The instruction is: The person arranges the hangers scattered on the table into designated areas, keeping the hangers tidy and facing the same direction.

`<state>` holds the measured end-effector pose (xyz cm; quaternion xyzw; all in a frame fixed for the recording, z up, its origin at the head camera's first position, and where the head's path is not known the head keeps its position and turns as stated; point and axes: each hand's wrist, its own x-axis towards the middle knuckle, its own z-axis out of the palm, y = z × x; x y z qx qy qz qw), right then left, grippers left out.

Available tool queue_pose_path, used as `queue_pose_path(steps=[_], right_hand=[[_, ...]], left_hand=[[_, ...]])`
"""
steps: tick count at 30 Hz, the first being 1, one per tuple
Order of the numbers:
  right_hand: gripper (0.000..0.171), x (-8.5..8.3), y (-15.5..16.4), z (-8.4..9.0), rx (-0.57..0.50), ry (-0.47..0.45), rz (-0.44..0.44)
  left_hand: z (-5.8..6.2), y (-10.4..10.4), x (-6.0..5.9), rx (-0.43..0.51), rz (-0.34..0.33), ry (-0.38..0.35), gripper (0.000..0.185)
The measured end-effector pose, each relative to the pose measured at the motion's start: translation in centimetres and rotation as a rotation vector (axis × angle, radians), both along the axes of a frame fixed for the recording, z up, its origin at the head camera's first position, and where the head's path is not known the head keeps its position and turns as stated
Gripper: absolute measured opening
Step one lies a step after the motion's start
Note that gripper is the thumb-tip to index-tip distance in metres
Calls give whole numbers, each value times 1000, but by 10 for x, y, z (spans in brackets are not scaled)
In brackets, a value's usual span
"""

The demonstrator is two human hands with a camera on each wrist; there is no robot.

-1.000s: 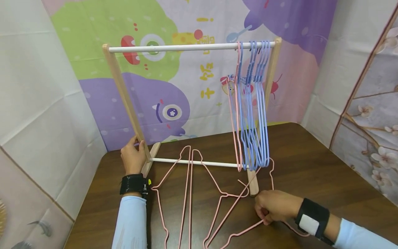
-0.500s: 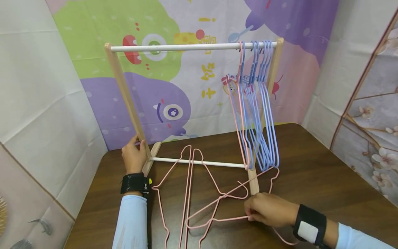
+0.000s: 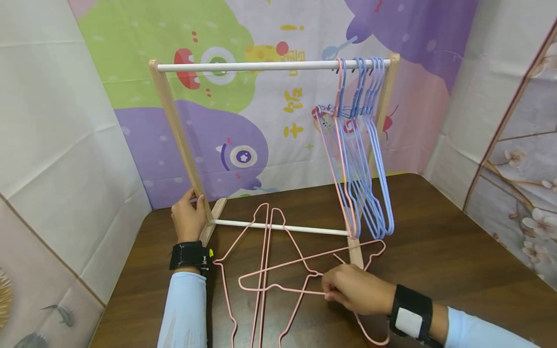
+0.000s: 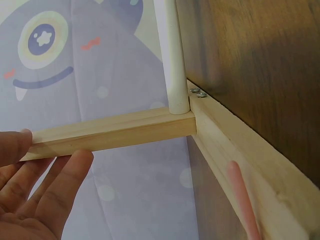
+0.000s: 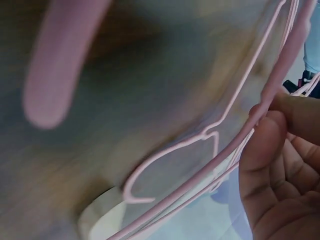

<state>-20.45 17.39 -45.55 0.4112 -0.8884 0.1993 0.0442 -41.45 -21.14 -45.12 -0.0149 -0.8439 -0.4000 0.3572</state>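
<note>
Since a second ago the right hand (image 3: 354,290) has slid left along the table (image 3: 457,261) and lifted the pink hanger (image 3: 283,275) it pinches — the hanger now lies tilted across the two other pink hangers (image 3: 263,241), its far shoulder up near the rack's right foot (image 3: 356,253). The thumb and fingers (image 5: 265,145) are closed on the hanger's wire, as the right wrist view shows close up, though blurred.

The left hand (image 3: 188,220) has not moved — it rests against the left post (image 3: 178,140) of the rack near its base, fingers (image 4: 60,192) fairly straight along the wood with the thumb on the other side; it steadies rather than clenches.

The two loose hangers lie flat on the table, their hooks passing under the lower rail (image 3: 278,226). On the top rail (image 3: 270,65), bunched at the right end, hang several blue hangers (image 3: 370,159) and one pink one (image 3: 341,159), swung a little further right than before. Behind stands a cartoon backdrop (image 3: 243,154).
</note>
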Motion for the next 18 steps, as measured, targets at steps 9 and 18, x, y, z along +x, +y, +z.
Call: queue_pose_path(steps=[9,18], right_hand=[[22,-20,-31,-4,-32,-199,-3],[24,-29,-35,-16,18,-222,-20]], left_hand=[[0,1,0,-1,2,-12,26],[0,1,0,1,8,-13,25]])
